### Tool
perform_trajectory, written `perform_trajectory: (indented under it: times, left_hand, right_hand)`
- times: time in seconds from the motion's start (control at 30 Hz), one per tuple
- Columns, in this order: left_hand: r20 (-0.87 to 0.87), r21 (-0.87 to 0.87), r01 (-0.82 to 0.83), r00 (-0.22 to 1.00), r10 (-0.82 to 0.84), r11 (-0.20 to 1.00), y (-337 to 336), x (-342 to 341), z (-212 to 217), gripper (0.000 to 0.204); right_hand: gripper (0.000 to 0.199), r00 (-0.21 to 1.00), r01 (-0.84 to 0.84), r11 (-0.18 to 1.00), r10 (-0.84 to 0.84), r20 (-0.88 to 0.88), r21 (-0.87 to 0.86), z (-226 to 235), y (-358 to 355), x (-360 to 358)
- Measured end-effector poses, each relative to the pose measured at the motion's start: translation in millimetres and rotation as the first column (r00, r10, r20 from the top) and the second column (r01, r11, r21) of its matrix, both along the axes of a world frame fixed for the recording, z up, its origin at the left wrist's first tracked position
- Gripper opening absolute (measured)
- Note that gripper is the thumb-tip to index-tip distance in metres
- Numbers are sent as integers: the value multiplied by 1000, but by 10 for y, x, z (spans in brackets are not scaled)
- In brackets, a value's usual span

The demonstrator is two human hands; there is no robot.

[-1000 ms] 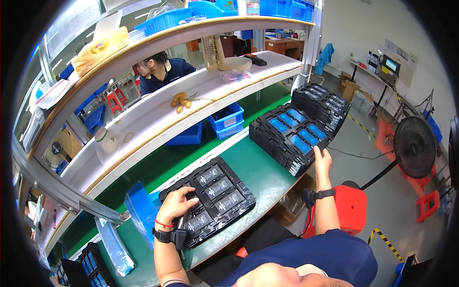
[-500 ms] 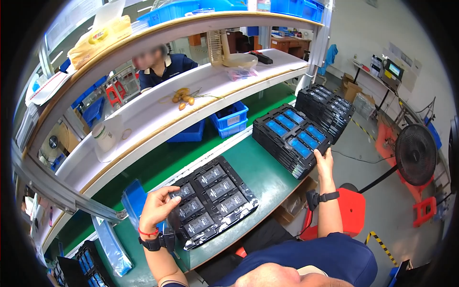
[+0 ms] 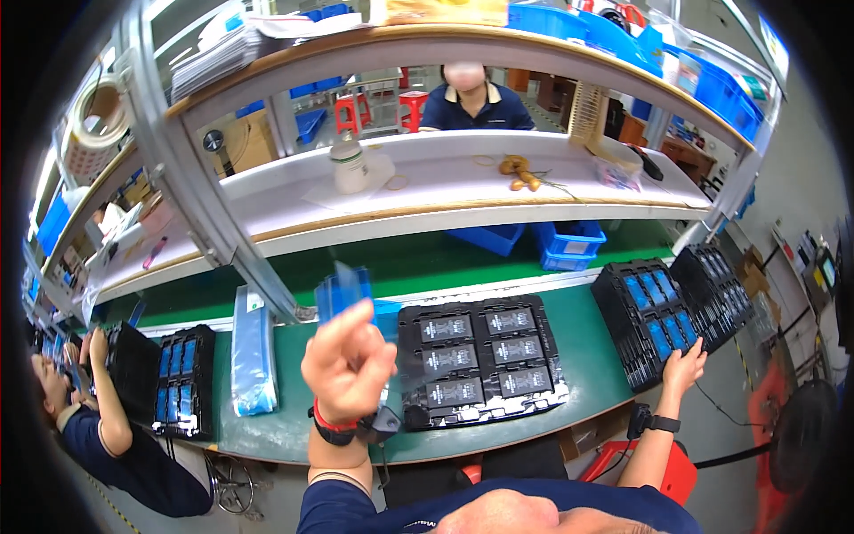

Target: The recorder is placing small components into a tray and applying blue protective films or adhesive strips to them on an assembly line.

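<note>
My left hand [image 3: 350,363] is raised left of the near black tray [image 3: 480,409], its fingers curled together. A faint clear smear shows beside it; what the fingers hold, if anything, is too blurred to make out. Blue film sheets [image 3: 336,294] lie behind that hand. In the tray sit several flat dark batteries [image 3: 517,350] in two columns. My right hand [image 3: 683,367], fingers apart, touches the near right corner of a stack of black trays [image 3: 623,343]. Batteries with blue faces [image 3: 659,339] fill the top tray of that stack.
Another tray stack [image 3: 714,283] stands at the far right. Clear-wrapped blue sheets [image 3: 255,374] lie to the left, before a co-worker [image 3: 124,454] with trays [image 3: 181,383]. Ahead, a shelf [image 3: 427,198] holds a white jar [image 3: 350,169]; blue bins [image 3: 569,242] sit underneath. Another person [image 3: 476,107] faces me.
My view has swung left. My left hand has lifted off the batteries in the near tray and up toward the blue sheets. My right hand stays at the tray stack.
</note>
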State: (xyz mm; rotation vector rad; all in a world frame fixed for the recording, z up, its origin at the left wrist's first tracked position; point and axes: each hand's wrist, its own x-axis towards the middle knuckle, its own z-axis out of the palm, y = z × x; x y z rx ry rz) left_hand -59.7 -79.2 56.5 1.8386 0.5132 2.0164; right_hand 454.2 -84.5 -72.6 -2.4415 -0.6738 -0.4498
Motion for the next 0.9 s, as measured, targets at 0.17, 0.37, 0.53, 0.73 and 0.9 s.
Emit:
perform_trajectory:
  times: [0.17, 0.37, 0.53, 0.73, 0.9]
  left_hand:
    - [-171, 248, -44, 981, 89, 968, -81, 46, 101, 22]
    - [-610, 316, 85, 781, 134, 945, 52, 454, -98, 33]
    - [-803, 194, 205, 595, 35, 959, 126, 908, -610, 26]
    - [-838, 39, 212, 540, -83, 977, 198, 995, -713, 18]
    - [-838, -36, 195, 529, -136, 980, 204, 1002, -687, 24]
  right_hand:
    - [66, 893, -85, 993, 40, 448, 80, 195, -24, -342]
    - [40, 448, -893, 411, 853, 268, 185, 412, 160, -1675]
    - [48, -131, -930, -126, 991, 9, 346, 365, -156, -2497]
    - [26, -397, -736, -178, 895, -204, 653, -68, -27, -2518]
    - [16, -461, -588, -74, 849, -259, 805, -138, -1, -2426]
